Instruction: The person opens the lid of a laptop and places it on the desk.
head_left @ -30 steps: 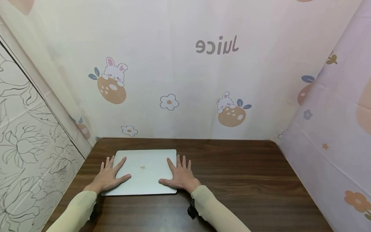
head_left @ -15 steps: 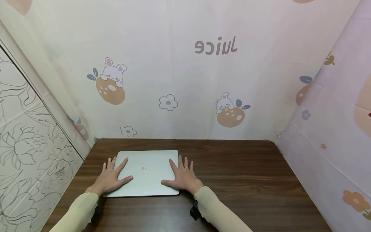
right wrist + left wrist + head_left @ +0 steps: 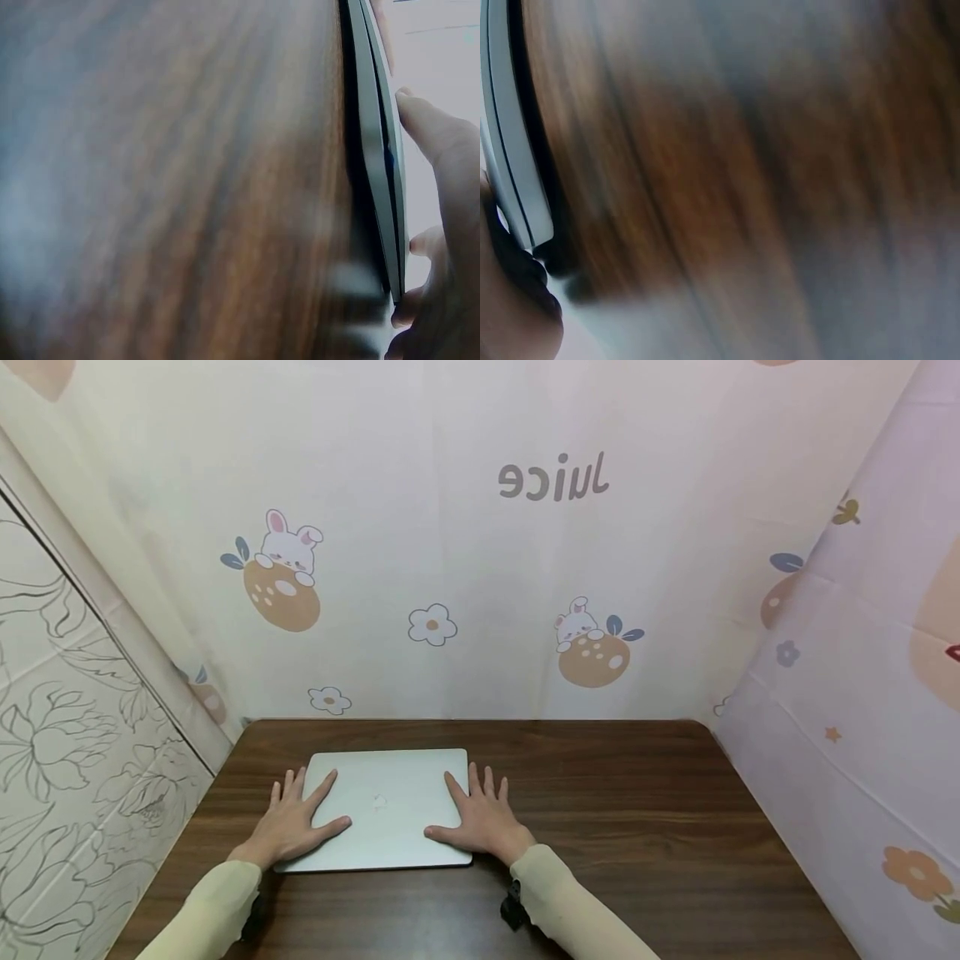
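A closed silver laptop (image 3: 386, 810) lies flat on the brown wooden table, left of the middle. My left hand (image 3: 288, 828) rests over its left side, fingers spread, with thumb and index finger on the lid and the other fingers past the edge. Mirroring it, my right hand (image 3: 485, 823) lies over the right side, its thumb and index finger also on the lid. In the left wrist view the laptop's edge (image 3: 510, 142) runs along the left border. The right wrist view shows the thumb (image 3: 431, 124) against the lid beside the laptop's thin edge (image 3: 375, 142).
The wooden table (image 3: 622, 827) extends to the right of the laptop and in front of it. A printed curtain (image 3: 487, 543) hangs behind the table's back edge, with more patterned cloth at both sides. A black strap device (image 3: 513, 906) sits at the right wrist.
The laptop has slid a little to the right along the table, both hands moving with it in the same pose. The head view has shifted slightly.
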Demonstrator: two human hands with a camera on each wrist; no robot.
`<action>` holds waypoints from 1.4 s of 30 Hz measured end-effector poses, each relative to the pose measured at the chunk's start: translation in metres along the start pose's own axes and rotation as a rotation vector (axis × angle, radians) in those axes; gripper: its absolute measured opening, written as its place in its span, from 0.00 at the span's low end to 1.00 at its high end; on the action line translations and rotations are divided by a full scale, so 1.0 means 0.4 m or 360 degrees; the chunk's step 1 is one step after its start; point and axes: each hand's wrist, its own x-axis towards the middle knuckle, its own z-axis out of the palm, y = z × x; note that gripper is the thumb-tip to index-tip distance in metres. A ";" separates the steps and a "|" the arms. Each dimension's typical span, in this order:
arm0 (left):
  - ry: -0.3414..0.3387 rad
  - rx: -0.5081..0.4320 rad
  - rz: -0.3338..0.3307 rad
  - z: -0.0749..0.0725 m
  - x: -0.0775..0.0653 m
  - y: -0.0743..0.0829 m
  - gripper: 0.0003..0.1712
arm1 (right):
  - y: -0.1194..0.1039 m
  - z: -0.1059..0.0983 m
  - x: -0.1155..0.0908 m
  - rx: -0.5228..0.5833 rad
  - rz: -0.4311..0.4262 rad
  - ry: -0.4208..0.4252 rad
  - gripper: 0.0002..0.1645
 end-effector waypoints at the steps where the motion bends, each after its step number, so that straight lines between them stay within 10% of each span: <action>1: 0.0003 0.0002 0.0003 0.002 0.000 0.001 0.54 | 0.002 0.000 -0.001 0.0000 0.0000 0.0002 0.64; 42: 0.0000 -0.0018 -0.0011 0.040 0.006 0.100 0.62 | 0.085 -0.032 -0.072 0.0023 0.0055 0.0012 0.63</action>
